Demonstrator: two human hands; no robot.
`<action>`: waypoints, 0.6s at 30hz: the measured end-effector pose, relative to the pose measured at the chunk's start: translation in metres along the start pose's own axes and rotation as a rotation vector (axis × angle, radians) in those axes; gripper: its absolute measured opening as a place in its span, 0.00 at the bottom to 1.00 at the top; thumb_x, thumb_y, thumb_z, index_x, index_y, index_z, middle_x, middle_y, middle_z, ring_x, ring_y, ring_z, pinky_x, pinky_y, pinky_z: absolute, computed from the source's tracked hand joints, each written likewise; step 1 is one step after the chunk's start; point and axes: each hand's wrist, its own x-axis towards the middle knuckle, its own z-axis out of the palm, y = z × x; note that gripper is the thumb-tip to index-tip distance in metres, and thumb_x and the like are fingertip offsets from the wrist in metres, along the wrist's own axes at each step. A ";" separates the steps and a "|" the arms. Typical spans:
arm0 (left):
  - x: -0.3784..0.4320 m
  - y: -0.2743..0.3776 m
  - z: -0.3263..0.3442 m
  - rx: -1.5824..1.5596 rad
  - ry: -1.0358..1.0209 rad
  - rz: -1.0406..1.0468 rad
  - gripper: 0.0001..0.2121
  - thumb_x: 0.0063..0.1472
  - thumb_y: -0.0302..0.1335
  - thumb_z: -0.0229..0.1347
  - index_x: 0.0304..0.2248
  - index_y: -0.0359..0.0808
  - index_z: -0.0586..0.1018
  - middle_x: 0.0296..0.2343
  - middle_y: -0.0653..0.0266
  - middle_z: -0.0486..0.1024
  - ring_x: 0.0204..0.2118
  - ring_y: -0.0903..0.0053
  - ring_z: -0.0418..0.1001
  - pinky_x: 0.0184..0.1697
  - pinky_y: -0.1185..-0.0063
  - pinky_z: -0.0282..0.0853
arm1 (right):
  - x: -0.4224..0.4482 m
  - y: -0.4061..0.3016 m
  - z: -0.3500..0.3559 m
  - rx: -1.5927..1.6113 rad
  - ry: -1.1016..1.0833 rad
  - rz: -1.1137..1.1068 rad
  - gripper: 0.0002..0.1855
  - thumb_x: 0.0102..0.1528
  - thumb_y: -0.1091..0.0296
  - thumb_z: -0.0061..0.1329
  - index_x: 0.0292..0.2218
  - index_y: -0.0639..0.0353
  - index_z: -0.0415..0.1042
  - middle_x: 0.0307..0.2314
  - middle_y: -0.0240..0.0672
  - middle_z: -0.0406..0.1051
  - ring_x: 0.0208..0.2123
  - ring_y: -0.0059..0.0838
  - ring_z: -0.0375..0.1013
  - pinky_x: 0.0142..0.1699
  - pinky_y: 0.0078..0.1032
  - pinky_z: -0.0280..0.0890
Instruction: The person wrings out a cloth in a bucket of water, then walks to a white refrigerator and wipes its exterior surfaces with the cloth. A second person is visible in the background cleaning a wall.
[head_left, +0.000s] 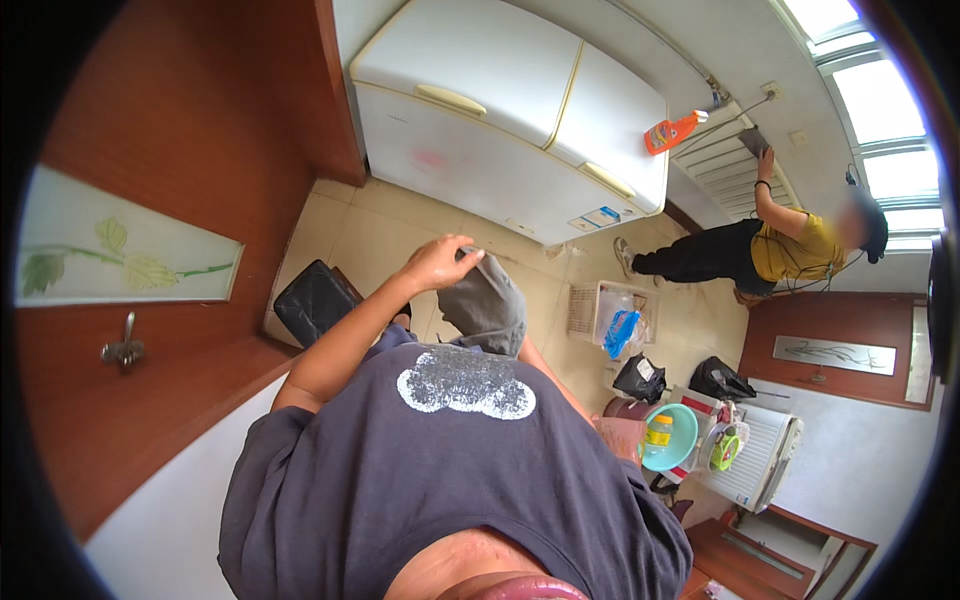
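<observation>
My left hand (444, 262) is in front of me with its thumb and fingers at the upper end of a grey cloth (491, 300), pinching its edge. The cloth hangs in folds before my dark T-shirt (450, 480). My right forearm (551, 373) reaches in behind the cloth, which hides my right hand. Beyond my hands stands a white chest freezer (480, 165) with two lids. An orange spray bottle (666, 136) is on its right lid.
A person (787, 240) at the right touches a radiator (724, 165) with a dark cloth (752, 141). A plastic crate (583, 311), black bags (640, 379) and a turquoise basin (686, 427) are on my right. A black bin (311, 304) and brown door (172, 135) are on my left.
</observation>
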 end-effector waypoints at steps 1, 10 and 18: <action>0.010 -0.003 -0.006 0.008 0.061 0.013 0.27 0.66 0.46 0.55 0.53 0.29 0.77 0.53 0.44 0.74 0.54 0.54 0.74 0.57 0.67 0.69 | 0.014 0.000 -0.004 -0.143 -0.005 -0.063 0.38 0.44 0.57 0.59 0.55 0.63 0.70 0.42 0.48 0.74 0.46 0.47 0.73 0.52 0.35 0.70; 0.108 -0.088 -0.041 -0.137 0.223 -0.249 0.18 0.67 0.38 0.57 0.43 0.28 0.81 0.36 0.50 0.83 0.41 0.66 0.82 0.45 0.73 0.76 | 0.162 0.113 -0.104 -0.026 0.109 0.143 0.48 0.35 0.61 0.64 0.58 0.65 0.66 0.40 0.45 0.74 0.40 0.43 0.70 0.49 0.27 0.68; 0.206 -0.085 -0.078 -0.146 0.410 -0.344 0.17 0.66 0.39 0.57 0.42 0.32 0.83 0.34 0.51 0.84 0.38 0.64 0.83 0.42 0.71 0.77 | 0.418 0.253 -0.166 -0.784 0.359 0.116 0.33 0.64 0.54 0.36 0.64 0.63 0.61 0.66 0.46 0.56 0.71 0.51 0.43 0.74 0.43 0.31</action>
